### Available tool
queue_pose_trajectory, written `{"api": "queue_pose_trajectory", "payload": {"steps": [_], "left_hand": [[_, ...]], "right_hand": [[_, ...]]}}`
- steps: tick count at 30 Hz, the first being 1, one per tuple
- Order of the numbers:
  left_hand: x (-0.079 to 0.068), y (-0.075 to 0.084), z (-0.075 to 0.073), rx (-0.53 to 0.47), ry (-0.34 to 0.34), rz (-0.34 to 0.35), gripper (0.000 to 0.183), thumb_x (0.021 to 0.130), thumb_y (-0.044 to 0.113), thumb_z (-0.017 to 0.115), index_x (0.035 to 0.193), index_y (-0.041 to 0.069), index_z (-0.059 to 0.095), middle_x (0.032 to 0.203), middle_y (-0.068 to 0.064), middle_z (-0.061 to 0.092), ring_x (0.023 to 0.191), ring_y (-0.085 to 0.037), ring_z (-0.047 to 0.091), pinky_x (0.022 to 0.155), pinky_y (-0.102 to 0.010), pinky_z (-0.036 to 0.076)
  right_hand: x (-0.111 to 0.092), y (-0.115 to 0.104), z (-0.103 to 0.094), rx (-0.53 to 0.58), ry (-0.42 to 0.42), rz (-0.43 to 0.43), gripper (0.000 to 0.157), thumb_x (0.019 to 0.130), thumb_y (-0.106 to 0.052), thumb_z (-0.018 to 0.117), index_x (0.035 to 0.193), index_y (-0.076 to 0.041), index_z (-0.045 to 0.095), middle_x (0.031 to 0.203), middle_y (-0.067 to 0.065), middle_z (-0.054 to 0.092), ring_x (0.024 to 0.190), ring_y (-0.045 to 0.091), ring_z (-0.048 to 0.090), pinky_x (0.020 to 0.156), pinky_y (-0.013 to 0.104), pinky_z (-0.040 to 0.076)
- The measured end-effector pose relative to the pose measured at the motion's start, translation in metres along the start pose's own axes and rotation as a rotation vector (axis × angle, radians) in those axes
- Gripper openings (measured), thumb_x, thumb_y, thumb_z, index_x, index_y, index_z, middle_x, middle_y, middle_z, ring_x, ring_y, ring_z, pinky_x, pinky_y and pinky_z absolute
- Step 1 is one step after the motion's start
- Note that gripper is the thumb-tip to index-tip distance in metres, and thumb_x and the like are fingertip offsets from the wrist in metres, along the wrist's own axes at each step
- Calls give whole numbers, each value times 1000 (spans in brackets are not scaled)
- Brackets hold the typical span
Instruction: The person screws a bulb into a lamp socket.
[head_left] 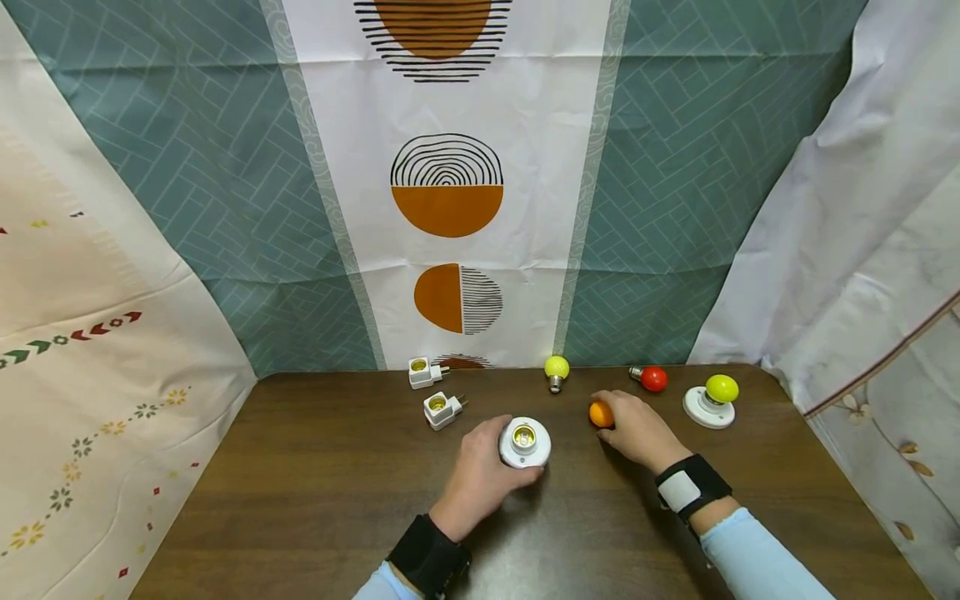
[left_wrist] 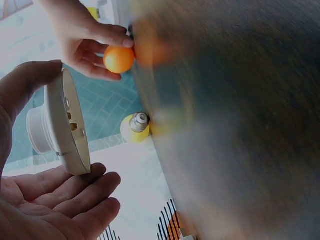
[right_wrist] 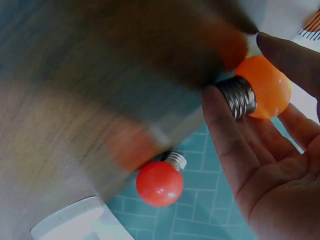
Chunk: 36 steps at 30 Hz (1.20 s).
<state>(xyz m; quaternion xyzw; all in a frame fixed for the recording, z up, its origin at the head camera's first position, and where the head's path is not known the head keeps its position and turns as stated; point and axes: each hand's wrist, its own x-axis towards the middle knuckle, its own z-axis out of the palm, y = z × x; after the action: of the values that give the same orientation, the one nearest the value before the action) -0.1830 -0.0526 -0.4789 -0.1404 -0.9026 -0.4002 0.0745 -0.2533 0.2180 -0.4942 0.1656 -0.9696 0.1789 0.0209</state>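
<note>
My left hand [head_left: 483, 471] holds a white round lamp socket [head_left: 525, 442] by its rim, between thumb and fingers. In the left wrist view, the underside of the socket [left_wrist: 67, 122] shows, held off the tabletop. My right hand [head_left: 636, 429] has its fingers curled round an orange light bulb [head_left: 601, 414] low at the table. The right wrist view shows the orange bulb [right_wrist: 267, 87] lying on its side, one finger of the right hand [right_wrist: 270, 170] over its metal screw base.
A yellow bulb [head_left: 557, 371] and a red bulb [head_left: 654, 378] lie near the back edge. At right stands another white socket [head_left: 707, 414] with a yellow-green bulb [head_left: 722, 388] in it. Two white plug-in sockets [head_left: 424, 372] lie at back left. Patterned cloth [head_left: 480, 108] hangs behind the table.
</note>
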Motion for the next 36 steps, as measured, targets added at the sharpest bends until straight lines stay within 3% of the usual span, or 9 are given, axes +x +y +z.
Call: {"api": "queue_pose_trajectory", "payload": {"steps": [5,10,14,17,20,23,28,36], "left_hand": [[1,1,-1,-6,-12,-6,74,61,42,83,121,9,54,109,4,56,95,-9,51,82,-28,43],[3,1,0,-9,-10,1,74,62,44,82,121,9,55,108,4,57,94,-8,52,81,-28,44],[3,0,1,-15,-3,8,75,62,44,82,121,7,55,108,3,58,94,-9,52,81,-28,44],[2,0,2,-17,-5,11,75,62,43,82,122,7,55,108,3,57,94,-9,52,82,-27,43],[2,0,3,-18,-2,15,75,62,42,82,122,7,55,108,3,57,94,-9,51,82,-27,43],[2,0,4,-22,4,22,73,62,42,82,121,8,56,106,4,57,93,-9,51,81,-27,43],[1,1,3,-36,-3,32,68,63,42,81,119,11,57,103,7,56,90,-8,51,78,-27,44],[1,5,4,-43,-23,29,64,63,39,82,116,13,58,102,8,56,88,-8,51,75,-26,44]], "right_hand": [[-3,-8,-4,60,30,-2,51,75,-21,75,121,-8,57,110,6,59,92,19,53,87,41,44],[-6,-22,-15,223,174,-2,55,80,-37,72,125,-12,55,112,2,59,92,14,54,83,37,47],[-9,-40,-26,344,258,-1,56,78,-49,69,124,-19,56,113,-4,59,84,14,55,72,33,49],[-13,-54,-33,443,294,-8,54,76,-49,71,122,-25,58,111,-9,59,80,14,55,67,32,49],[-16,-67,-39,552,308,-54,52,74,-42,75,120,-26,59,111,-11,59,86,12,56,71,35,50],[-19,-80,-44,665,278,-123,50,75,-31,77,119,-19,60,112,-7,60,92,13,56,78,41,48],[-26,-96,-47,834,125,-238,49,76,-15,76,121,-12,58,118,5,59,102,19,56,85,38,46],[-27,-103,-37,928,14,-293,49,77,-15,75,121,-10,57,119,4,57,105,21,56,84,35,46]]}}
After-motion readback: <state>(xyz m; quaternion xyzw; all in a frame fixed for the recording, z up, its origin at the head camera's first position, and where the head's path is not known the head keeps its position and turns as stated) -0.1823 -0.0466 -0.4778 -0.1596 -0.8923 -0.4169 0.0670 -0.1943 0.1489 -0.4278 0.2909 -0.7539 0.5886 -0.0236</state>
